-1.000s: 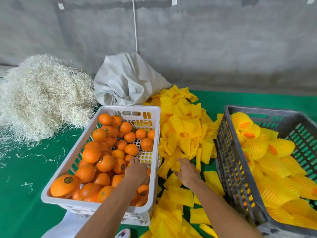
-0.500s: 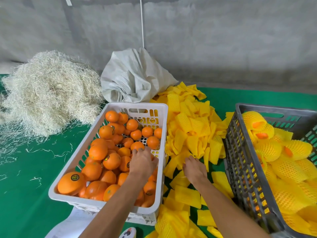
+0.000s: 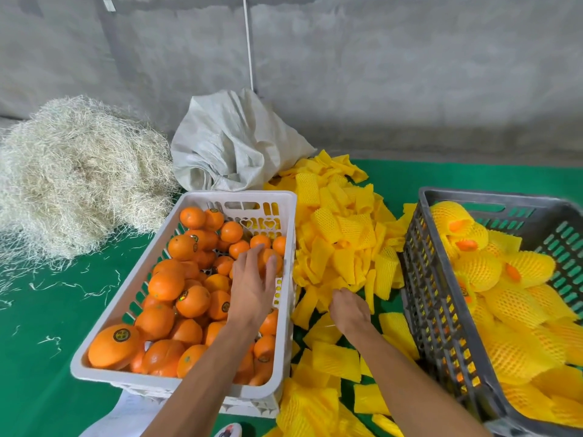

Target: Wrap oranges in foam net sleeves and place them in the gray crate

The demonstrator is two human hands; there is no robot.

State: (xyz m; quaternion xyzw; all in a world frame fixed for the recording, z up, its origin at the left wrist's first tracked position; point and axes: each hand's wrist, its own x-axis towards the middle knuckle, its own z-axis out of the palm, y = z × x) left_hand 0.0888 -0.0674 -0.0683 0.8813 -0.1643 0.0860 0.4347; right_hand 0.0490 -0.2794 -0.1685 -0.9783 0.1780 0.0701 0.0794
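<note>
A white crate [image 3: 135, 279] holds several bare oranges. My left hand [image 3: 254, 285] reaches into it, fingers curled over one orange [image 3: 272, 257] near the right wall. A heap of yellow foam net sleeves [image 3: 340, 244] lies between the two crates. My right hand [image 3: 348, 307] is down at the near edge of that heap, fingers bent into the sleeves; whether it pinches one is hidden. The gray crate [image 3: 438, 298] at the right holds several oranges wrapped in yellow sleeves [image 3: 479, 269].
A mound of pale straw [image 3: 75, 175] sits at the back left on the green mat [image 3: 41, 326]. A crumpled white sack [image 3: 233, 146] leans against the gray concrete wall behind the crates. Loose sleeves litter the mat near my arms.
My left hand has moved farther into the white crate and closed over an orange by the right wall. My right hand has curled down into the sleeves. The camera has shifted slightly.
</note>
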